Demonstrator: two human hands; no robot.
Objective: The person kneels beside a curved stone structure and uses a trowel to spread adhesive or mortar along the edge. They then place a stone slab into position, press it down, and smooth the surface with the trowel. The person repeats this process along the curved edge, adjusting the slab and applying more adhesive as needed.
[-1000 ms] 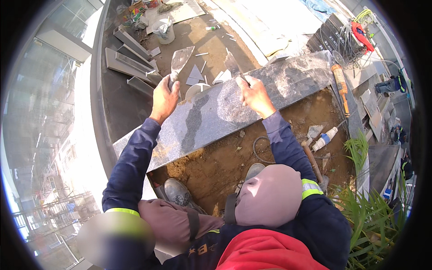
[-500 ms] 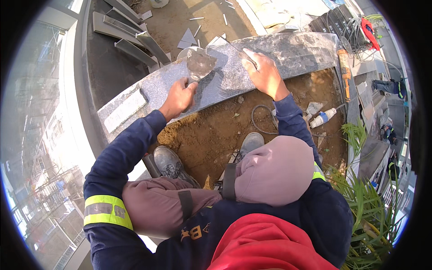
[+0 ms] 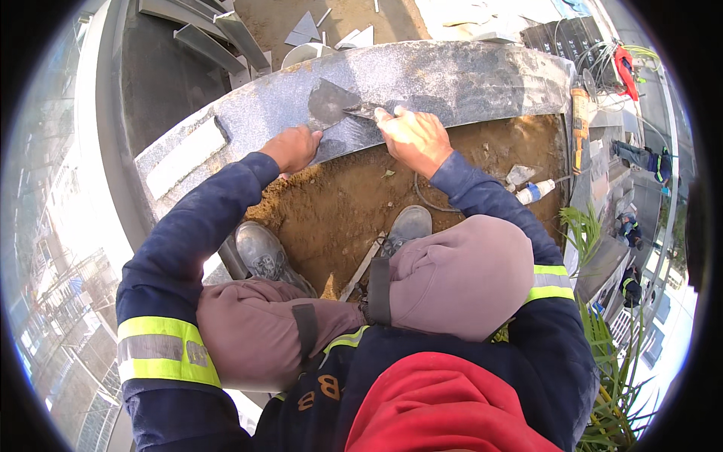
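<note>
Above a long curved grey stone slab [image 3: 482,75], my left hand [image 3: 292,149] is closed round the handle of a wide putty knife [image 3: 331,101], mostly hidden by the fingers. Its broad blade is dark grey, as if coated. My right hand [image 3: 416,140] grips a narrower putty knife [image 3: 360,111], whose blade tip meets the right edge of the wide blade. Dark, wet-looking smears mark the slab just below and beside the blades. A pale rectangular block [image 3: 187,156] lies on the slab's left end.
Stacked grey slabs [image 3: 211,47] lean at the upper left. An orange power tool [image 3: 579,124] lies at the slab's right end, near a white-and-blue connector [image 3: 536,191] on a cable. Bare soil [image 3: 339,207] lies below the slab. Palm leaves [image 3: 602,361] stand at the right; co-workers [image 3: 629,228] are farther off.
My right hand has moved left and down, bringing the narrower putty knife against the wide one. The wide blade now looks darker. The whole view has shifted slightly.
</note>
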